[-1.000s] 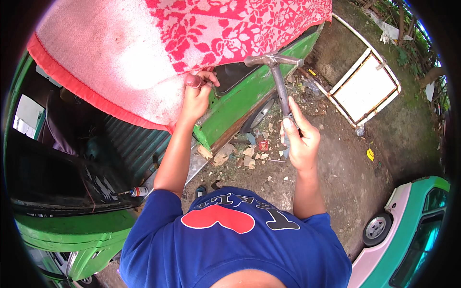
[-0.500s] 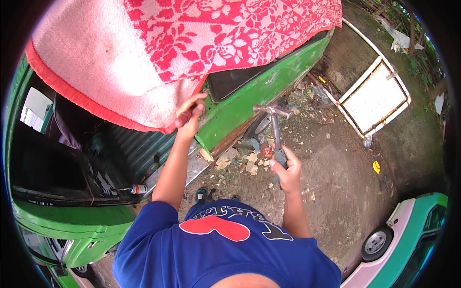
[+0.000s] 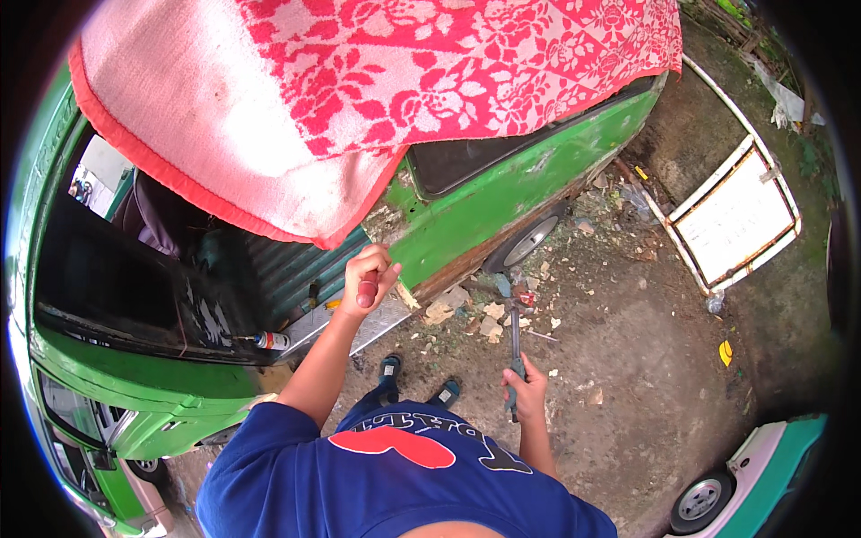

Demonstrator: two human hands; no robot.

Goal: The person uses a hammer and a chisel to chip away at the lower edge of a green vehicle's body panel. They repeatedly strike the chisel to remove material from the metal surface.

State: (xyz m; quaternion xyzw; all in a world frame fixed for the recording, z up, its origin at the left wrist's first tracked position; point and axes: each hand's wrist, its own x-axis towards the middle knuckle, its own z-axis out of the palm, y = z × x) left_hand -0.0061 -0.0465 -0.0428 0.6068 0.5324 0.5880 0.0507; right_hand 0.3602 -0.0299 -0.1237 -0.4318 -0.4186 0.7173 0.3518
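Green bodywork (image 3: 179,381) lies left of my left hand (image 3: 375,264), which is curled in a fist around a reddish-brown handle (image 3: 368,290); farther right, my right hand (image 3: 531,391) grips a hammer (image 3: 516,336), its metal shaft extending ahead of that hand.

Draped vehicle (image 3: 489,235) across 12 o'clock, both hands below it.
Twelve marks the top of the view. The blanket (image 3: 359,90) lies over the vehicle, its lower edge above the side window (image 3: 480,166) at 12. Close in at 9 o'clock, below the blanket's corner, the left hand (image 3: 365,269) has a handled tool (image 3: 367,290) in it; the right hand (image 3: 531,392), at 5, has the hammer (image 3: 515,345). Rubble (image 3: 489,325) lies between hammer and vehicle. The can (image 3: 272,341) is at 8, the framed panel (image 3: 735,215) at 3, another vehicle (image 3: 758,480) at 4, shoes (image 3: 447,393) at 6.
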